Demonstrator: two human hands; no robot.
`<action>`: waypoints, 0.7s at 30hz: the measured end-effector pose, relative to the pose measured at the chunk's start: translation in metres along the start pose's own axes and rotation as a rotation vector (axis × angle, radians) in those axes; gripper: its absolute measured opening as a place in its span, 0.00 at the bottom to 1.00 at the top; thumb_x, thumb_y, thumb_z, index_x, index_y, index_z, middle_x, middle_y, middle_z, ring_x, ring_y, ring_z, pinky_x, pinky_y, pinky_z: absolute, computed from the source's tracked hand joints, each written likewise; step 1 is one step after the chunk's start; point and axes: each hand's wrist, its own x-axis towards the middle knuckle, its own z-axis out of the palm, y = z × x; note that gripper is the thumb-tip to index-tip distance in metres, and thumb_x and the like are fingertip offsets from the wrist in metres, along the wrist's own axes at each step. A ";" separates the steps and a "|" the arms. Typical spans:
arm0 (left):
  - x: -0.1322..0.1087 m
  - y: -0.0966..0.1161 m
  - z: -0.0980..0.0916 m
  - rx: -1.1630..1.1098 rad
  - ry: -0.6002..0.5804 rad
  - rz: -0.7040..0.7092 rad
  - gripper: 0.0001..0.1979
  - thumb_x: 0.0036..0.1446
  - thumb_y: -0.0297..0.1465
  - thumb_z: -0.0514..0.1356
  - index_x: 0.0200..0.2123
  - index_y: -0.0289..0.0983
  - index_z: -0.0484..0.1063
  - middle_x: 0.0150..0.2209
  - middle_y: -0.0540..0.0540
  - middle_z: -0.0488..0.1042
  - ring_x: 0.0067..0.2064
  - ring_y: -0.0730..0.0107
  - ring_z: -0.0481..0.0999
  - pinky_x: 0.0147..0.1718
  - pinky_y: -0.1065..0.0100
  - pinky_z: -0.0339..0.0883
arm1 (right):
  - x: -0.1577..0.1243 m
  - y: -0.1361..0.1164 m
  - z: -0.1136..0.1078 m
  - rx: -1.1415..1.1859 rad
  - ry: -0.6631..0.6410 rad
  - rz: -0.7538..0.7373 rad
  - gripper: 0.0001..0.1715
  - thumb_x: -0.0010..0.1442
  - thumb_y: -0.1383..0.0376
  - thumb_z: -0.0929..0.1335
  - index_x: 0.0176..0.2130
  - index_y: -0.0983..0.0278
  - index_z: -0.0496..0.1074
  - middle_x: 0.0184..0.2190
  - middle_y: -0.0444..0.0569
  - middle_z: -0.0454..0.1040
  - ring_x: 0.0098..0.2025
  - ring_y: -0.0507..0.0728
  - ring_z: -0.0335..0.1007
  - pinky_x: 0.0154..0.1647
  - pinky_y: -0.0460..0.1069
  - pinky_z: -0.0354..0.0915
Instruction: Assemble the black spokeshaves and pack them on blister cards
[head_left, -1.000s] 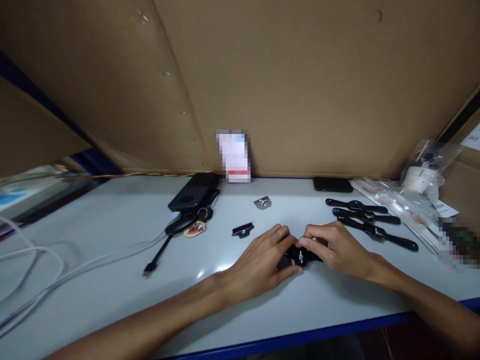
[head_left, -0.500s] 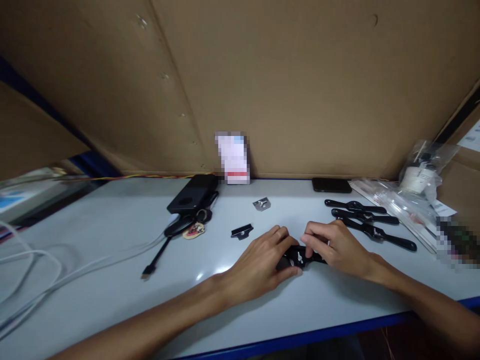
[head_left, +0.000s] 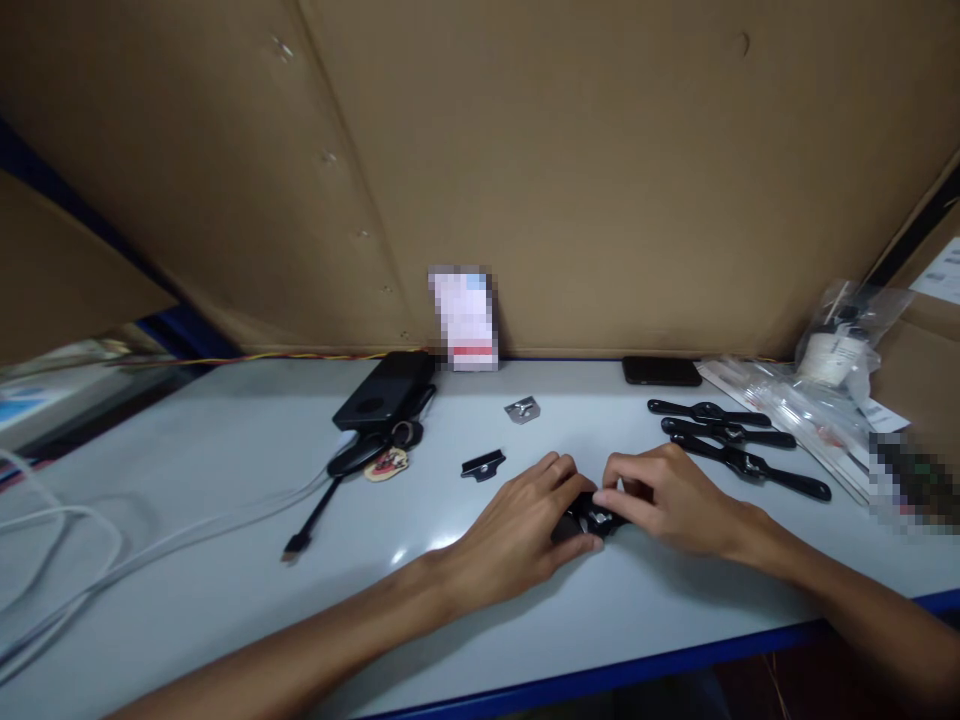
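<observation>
Left hand [head_left: 525,512] clamps black tool [head_left: 597,523] between thumb and fingers; right hand [head_left: 667,502] curled at it, pinch indeterminable; slack left grip could let it pivot.

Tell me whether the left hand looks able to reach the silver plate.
Probably yes: nothing visible stands between the left hand and the silver plate, though that hand is holding a black tool.

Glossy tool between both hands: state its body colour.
The glossy tool is black, best seen in head view.
</observation>
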 end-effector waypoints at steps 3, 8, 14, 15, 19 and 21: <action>0.000 0.002 -0.002 -0.026 -0.020 -0.024 0.12 0.60 0.37 0.63 0.44 0.38 0.69 0.42 0.44 0.69 0.44 0.56 0.68 0.40 0.55 0.69 | -0.002 0.002 0.007 -0.163 -0.058 -0.051 0.06 0.63 0.62 0.70 0.39 0.63 0.74 0.31 0.45 0.76 0.28 0.51 0.64 0.31 0.47 0.54; -0.003 0.005 -0.005 -0.073 0.024 0.033 0.31 0.55 0.28 0.63 0.61 0.40 0.59 0.51 0.41 0.66 0.51 0.54 0.65 0.51 0.50 0.65 | -0.002 0.004 0.010 -0.289 -0.109 -0.096 0.09 0.66 0.64 0.67 0.35 0.64 0.74 0.34 0.47 0.77 0.30 0.52 0.68 0.30 0.49 0.52; 0.003 -0.015 -0.019 -0.027 0.286 0.052 0.28 0.61 0.27 0.54 0.64 0.42 0.55 0.57 0.40 0.63 0.58 0.54 0.63 0.56 0.47 0.61 | 0.001 0.012 -0.008 -0.551 -0.044 0.086 0.11 0.66 0.67 0.64 0.34 0.65 0.74 0.31 0.50 0.77 0.27 0.54 0.67 0.28 0.51 0.44; 0.006 -0.022 -0.023 -0.012 0.368 0.006 0.25 0.62 0.26 0.51 0.62 0.42 0.57 0.57 0.40 0.64 0.58 0.55 0.64 0.57 0.48 0.61 | 0.002 0.014 -0.010 -0.564 0.017 0.120 0.12 0.66 0.67 0.63 0.33 0.65 0.74 0.30 0.50 0.77 0.27 0.54 0.67 0.28 0.51 0.44; 0.016 -0.058 -0.036 0.027 0.516 -0.142 0.17 0.62 0.23 0.50 0.52 0.40 0.65 0.51 0.43 0.69 0.53 0.58 0.69 0.54 0.50 0.65 | 0.007 0.026 -0.018 -0.516 0.230 0.193 0.17 0.68 0.63 0.62 0.30 0.63 0.73 0.26 0.48 0.75 0.26 0.55 0.66 0.28 0.50 0.46; 0.018 -0.073 -0.038 0.045 0.519 -0.169 0.16 0.60 0.21 0.50 0.50 0.38 0.66 0.49 0.43 0.70 0.52 0.59 0.70 0.53 0.50 0.66 | 0.010 0.034 -0.026 -0.526 0.323 0.242 0.18 0.68 0.61 0.61 0.31 0.62 0.74 0.27 0.49 0.76 0.28 0.56 0.68 0.29 0.50 0.48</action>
